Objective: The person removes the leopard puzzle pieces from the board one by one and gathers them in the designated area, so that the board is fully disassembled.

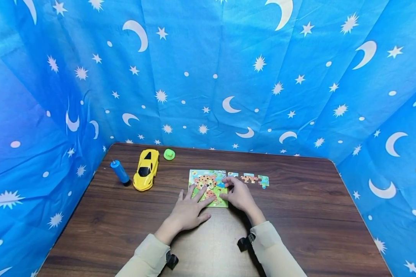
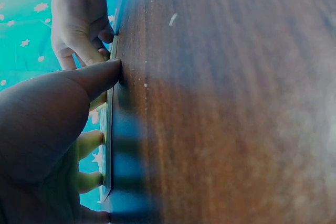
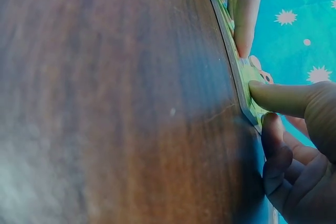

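A square jigsaw puzzle (image 1: pixel 198 173) with a cartoon spotted cub on a green and blue ground lies flat on the table. My left hand (image 1: pixel 188 212) rests on its lower left part, fingers spread across the picture. In the left wrist view, the left thumb (image 2: pixel 100 77) lies along the board's near edge. My right hand (image 1: pixel 240 195) is at the puzzle's right edge, fingers bent. The right wrist view has its thumb (image 3: pixel 281 97) touching the puzzle face (image 3: pixel 244 73), with the other fingers curled beside the edge. Whether they pinch a piece is hidden.
Loose puzzle pieces (image 1: pixel 249 177) lie in a row right of the puzzle. Toward the back left stand a blue cylinder (image 1: pixel 119 171) with a black base, a yellow toy car (image 1: pixel 146 170) and a small green toy (image 1: pixel 169 154). A blue star-and-moon cloth (image 1: pixel 194 88) hangs behind the table (image 1: pixel 312 215).
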